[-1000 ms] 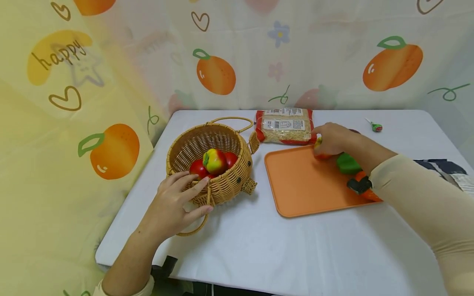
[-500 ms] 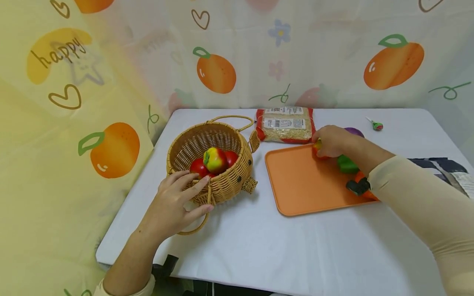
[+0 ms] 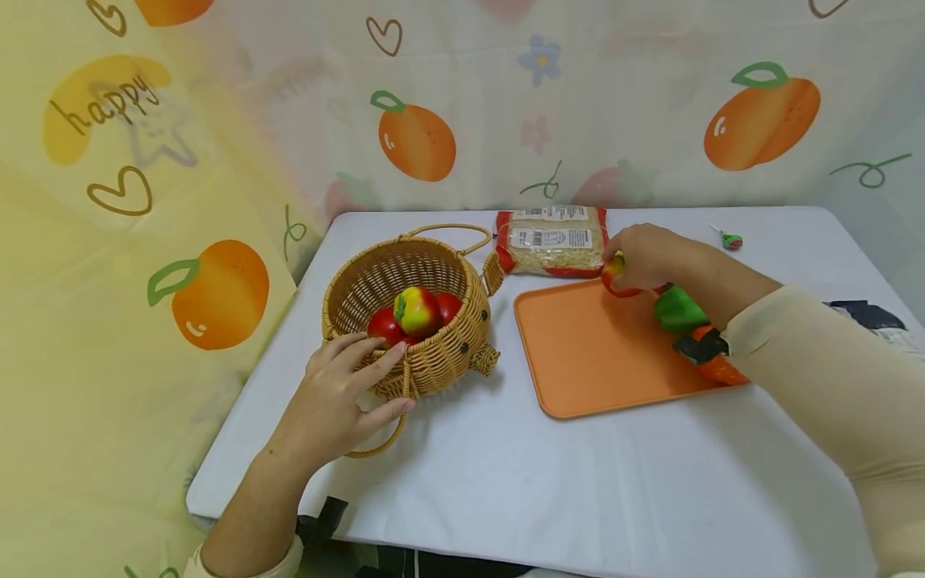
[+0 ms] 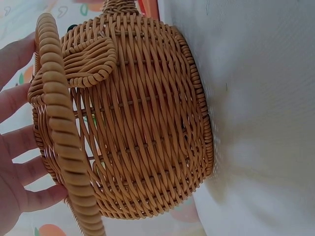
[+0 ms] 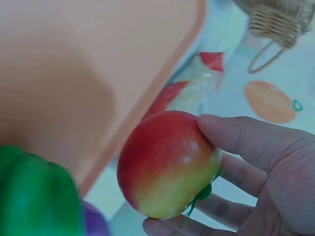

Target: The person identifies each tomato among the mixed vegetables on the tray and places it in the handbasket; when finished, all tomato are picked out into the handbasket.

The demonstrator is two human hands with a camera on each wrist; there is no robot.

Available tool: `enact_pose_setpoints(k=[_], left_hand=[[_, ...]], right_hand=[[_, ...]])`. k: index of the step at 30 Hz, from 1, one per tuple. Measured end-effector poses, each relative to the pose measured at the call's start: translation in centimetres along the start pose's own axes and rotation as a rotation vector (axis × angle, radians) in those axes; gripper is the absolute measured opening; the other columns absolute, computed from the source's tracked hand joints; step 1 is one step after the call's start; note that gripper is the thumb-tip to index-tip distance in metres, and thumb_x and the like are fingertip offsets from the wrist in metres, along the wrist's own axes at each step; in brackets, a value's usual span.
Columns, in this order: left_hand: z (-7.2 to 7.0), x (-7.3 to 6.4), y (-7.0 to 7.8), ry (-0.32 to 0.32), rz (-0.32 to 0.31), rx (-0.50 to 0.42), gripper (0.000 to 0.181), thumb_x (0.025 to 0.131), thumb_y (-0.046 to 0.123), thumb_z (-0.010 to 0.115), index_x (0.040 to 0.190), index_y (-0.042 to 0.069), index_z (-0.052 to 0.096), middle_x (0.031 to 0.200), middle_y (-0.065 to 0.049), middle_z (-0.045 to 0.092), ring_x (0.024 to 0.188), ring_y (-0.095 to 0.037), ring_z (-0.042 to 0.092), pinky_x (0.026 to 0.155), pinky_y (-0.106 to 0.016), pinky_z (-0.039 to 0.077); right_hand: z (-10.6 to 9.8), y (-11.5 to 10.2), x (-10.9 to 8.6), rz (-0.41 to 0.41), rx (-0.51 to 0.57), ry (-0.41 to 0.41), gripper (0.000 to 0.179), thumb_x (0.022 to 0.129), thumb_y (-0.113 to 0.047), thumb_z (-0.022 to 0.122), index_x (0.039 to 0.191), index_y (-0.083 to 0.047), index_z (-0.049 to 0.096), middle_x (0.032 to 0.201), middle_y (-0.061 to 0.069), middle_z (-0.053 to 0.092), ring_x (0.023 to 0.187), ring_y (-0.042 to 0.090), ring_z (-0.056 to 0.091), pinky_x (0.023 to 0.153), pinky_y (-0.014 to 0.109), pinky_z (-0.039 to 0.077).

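My right hand point(image 3: 654, 255) pinches a red-and-yellow tomato point(image 5: 167, 160) with a green calyx, thumb on one side and fingers on the other. It is over the far edge of the orange tray point(image 3: 578, 353). My left hand point(image 3: 343, 401) rests with spread, fairly straight fingers at the near rim of the wicker basket point(image 3: 441, 365), close to its handle point(image 4: 61, 128). Inside the basket, a red-and-yellow fruit point(image 3: 417, 311) with a green top lies on several red ones point(image 3: 386, 324). A green bell pepper point(image 3: 678, 311) and a carrot point(image 3: 723, 371) lie on the tray, partly behind my right arm.
A bag of grain point(image 3: 552, 241) with red ends lies behind the tray. A wrapped lollipop point(image 3: 732, 241) lies at the back right, and a black-and-white packet point(image 3: 870, 315) at the right edge. Something purple point(image 5: 96, 221) shows beside the pepper in the right wrist view.
My right hand has risen slightly with the tomato, now lifted a little at the tray's far edge. My left hand has stayed at the basket rim.
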State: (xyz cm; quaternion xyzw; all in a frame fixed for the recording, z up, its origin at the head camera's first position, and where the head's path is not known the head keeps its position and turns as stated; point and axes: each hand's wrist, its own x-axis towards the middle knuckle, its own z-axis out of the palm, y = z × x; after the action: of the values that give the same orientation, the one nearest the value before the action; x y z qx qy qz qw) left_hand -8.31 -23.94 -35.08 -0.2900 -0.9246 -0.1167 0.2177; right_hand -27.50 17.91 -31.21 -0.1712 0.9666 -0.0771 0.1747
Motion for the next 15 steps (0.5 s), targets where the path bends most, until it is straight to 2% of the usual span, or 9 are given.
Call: enact_pose_setpoints(k=[4, 12, 15], left_hand=[[0.0, -0.1, 0.0, 0.003, -0.003, 0.001, 0.067, 0.075, 0.042, 0.088, 0.134, 0.015, 0.07, 0.122, -0.019, 0.07, 0.122, -0.043, 0.056, 0.099, -0.067, 0.045], [-0.1, -0.1, 0.0, -0.004, -0.011, 0.0, 0.068, 0.074, 0.042, 0.088, 0.134, 0.015, 0.07, 0.123, -0.019, 0.069, 0.122, -0.043, 0.055, 0.099, -0.067, 0.045], [-0.1, -0.1, 0.1, -0.003, -0.009, -0.003, 0.068, 0.075, 0.043, 0.087, 0.134, 0.015, 0.07, 0.124, -0.019, 0.069, 0.123, -0.043, 0.055, 0.099, -0.068, 0.045]], right_hand=[[-1.1, -1.4, -0.3, -0.046, -0.035, 0.016, 0.055, 0.085, -0.022, 0.079, 0.135, -0.002, 0.065, 0.12, 0.022, 0.062, 0.103, 0.037, 0.052, 0.092, 0.05, 0.053], [-2.1, -6.0, -1.4, -0.138, -0.082, 0.036, 0.051, 0.09, -0.023, 0.077, 0.137, -0.007, 0.065, 0.127, 0.017, 0.065, 0.103, 0.032, 0.053, 0.085, 0.044, 0.051], [-2.5, -7.6, -1.7, -0.196, -0.12, 0.051, 0.049, 0.092, -0.024, 0.074, 0.137, -0.008, 0.064, 0.128, 0.017, 0.062, 0.106, 0.032, 0.052, 0.083, 0.042, 0.05]])
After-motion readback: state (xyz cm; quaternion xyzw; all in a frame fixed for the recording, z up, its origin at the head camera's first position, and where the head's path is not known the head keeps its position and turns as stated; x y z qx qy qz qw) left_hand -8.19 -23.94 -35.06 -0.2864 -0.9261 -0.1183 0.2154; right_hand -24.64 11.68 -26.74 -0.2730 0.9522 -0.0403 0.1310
